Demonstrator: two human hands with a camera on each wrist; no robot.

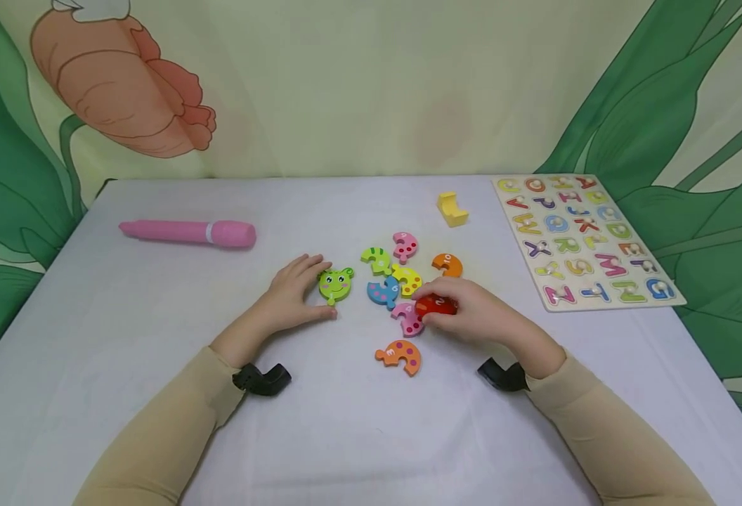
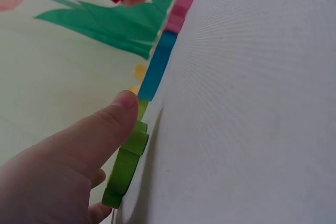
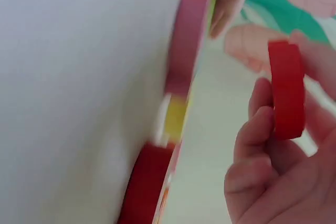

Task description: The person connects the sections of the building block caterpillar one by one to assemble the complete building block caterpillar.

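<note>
My right hand [image 1: 472, 309] pinches a red curved puzzle piece [image 3: 287, 90] between thumb and fingers, raised off the table as the right wrist view shows. My left hand [image 1: 291, 295] lies around the left side of a green smiling animal-head piece [image 1: 335, 284], fingers fairly straight and thumb stretched below it. Beside the right hand lie a pink piece [image 1: 409, 320], a blue piece [image 1: 380, 292] and a yellow piece [image 1: 410, 280]. A second, dark red piece [image 3: 147, 184] rests on the table in the right wrist view.
Further pieces lie around: green striped [image 1: 377, 260], pink [image 1: 405, 246], orange [image 1: 448, 265] and orange spotted [image 1: 401, 356]. A yellow block [image 1: 452, 209] sits behind them. A pink marker-shaped object [image 1: 187, 232] lies left, an alphabet board [image 1: 589, 242] right.
</note>
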